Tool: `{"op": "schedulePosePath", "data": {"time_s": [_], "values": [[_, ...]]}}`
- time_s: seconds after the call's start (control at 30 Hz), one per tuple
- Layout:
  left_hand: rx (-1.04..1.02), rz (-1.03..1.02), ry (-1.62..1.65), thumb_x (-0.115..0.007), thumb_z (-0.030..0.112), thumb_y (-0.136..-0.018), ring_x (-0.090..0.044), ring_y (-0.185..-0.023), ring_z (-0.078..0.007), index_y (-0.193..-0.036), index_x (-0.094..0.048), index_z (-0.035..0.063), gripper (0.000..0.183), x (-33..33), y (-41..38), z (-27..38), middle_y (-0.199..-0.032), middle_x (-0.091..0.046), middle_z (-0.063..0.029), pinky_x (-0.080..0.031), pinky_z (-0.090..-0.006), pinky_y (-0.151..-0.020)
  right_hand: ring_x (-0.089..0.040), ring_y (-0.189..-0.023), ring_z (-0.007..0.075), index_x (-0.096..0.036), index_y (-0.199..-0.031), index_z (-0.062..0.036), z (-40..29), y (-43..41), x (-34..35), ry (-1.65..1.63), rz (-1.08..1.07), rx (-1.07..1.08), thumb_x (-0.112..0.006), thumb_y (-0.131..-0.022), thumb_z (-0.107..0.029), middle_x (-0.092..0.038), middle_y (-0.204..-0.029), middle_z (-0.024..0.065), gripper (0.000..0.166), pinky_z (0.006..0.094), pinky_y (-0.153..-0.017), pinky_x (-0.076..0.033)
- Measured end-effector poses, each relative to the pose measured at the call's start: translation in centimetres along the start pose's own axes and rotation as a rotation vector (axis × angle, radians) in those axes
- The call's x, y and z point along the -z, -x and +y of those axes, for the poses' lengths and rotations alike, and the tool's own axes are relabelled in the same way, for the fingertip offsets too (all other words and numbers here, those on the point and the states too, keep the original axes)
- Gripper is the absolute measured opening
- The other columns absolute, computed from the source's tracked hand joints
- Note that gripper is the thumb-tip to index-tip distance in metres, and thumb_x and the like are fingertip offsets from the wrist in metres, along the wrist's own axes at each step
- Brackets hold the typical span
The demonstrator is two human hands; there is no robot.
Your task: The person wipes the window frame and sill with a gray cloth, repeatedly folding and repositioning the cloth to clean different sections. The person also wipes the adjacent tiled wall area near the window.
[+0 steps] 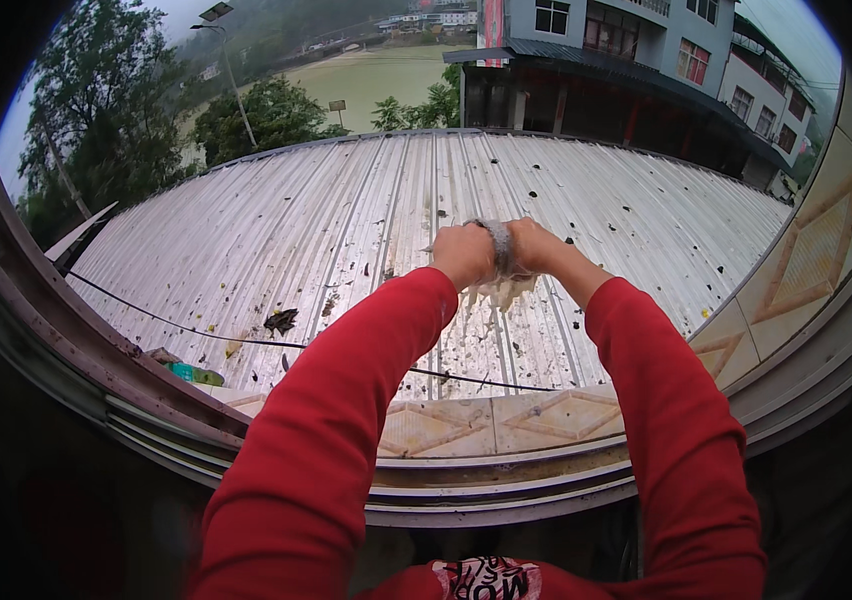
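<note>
Both arms, in red sleeves, reach out over the window sill. My left hand [463,253] and my right hand [535,244] are close together, each in a fist around a wet-looking grey cloth [501,246]. A band of the cloth shows between the fists; the rest is hidden inside the fingers. Pale, ragged streaks hang just under the hands, seemingly water coming from the cloth, though blur leaves this uncertain. Beneath the hands spreads a ribbed metal roof [366,225], dotted with dark debris.
A metal window frame with sliding tracks [501,480] and a tiled outer ledge [441,427] lie under my forearms. One black cable [193,330] crosses low over the roof. Dark clump [281,321] and a green-teal item [193,373] lie at left. Buildings [643,45] stand beyond.
</note>
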State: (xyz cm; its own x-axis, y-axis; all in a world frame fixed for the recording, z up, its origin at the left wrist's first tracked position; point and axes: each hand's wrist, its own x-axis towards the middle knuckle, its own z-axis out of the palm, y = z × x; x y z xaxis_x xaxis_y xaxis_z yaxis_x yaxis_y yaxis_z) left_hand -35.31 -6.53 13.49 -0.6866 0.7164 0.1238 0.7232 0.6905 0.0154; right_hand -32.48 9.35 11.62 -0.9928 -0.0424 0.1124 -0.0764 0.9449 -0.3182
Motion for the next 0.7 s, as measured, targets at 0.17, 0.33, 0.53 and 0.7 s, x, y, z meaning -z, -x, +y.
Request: {"op": "schedulePosePath", "data": {"time_s": [0.17, 0.33, 0.53, 0.7], "values": [[-0.083, 0.258, -0.042, -0.067, 0.022, -0.074, -0.068, -0.079, -0.0277, -0.099, -0.062, 0.006, 0.031, -4.3, -0.7, -0.1, -0.084, -0.068, -0.0116, -0.053, -0.0397, -0.065, -0.065, -0.062, 0.0246, -0.066, -0.075, -0.0006, 0.6, -0.1, -0.2, -0.066, -0.238, -0.116, -0.08, -0.058, -0.023, -0.069, -0.079, 0.0147, 0.031, 0.0358, -0.056, -0.053], [-0.08, 0.478, 0.101, -0.074, 0.027, -0.072, -0.066, -0.08, -0.0311, -0.12, -0.038, 0.0096, 0.063, -2.6, -0.1, 0.5, -0.091, -0.062, -0.0112, -0.051, -0.0451, -0.064, -0.052, -0.043, 0.0149, -0.061, -0.094, -0.0007, 0.9, 0.9, 3.6, -0.445, -0.339, -0.24, -0.078, -0.06, -0.023, -0.061, -0.067, 0.0083, 0.045, 0.0285, -0.036, -0.04], [-0.013, 0.483, 0.858, -0.075, 0.022, -0.069, -0.066, -0.08, -0.0313, -0.122, -0.046, 0.006, 0.062, -0.8, -1.4, -1.3, -0.11, -0.061, -0.0146, -0.054, -0.0437, -0.066, -0.06, -0.095, 0.0253, -0.024, -0.144, -0.0186, 0.1, 2.6, 5.5, -1.098, 0.025, -0.124, -0.086, -0.061, -0.036, -0.054, -0.119, 0.0195, 0.105, 0.0359, -0.077, -0.049], [0.335, -0.144, 2.063, -0.065, 0.017, -0.078, -0.066, -0.07, -0.0252, -0.113, -0.055, 0.0049, 0.038, -0.8, -2.3, -2.7, -0.092, -0.066, -0.0156, -0.051, -0.0382, -0.051, -0.032, -0.13, 0.0475, 0.013, -0.146, -0.0418, 0.3, 3.2, 1.2, -1.74, 0.171, -0.112, -0.084, -0.055, -0.061, -0.022, -0.152, 0.0109, 0.134, 0.0691, -0.096, -0.029]]}}
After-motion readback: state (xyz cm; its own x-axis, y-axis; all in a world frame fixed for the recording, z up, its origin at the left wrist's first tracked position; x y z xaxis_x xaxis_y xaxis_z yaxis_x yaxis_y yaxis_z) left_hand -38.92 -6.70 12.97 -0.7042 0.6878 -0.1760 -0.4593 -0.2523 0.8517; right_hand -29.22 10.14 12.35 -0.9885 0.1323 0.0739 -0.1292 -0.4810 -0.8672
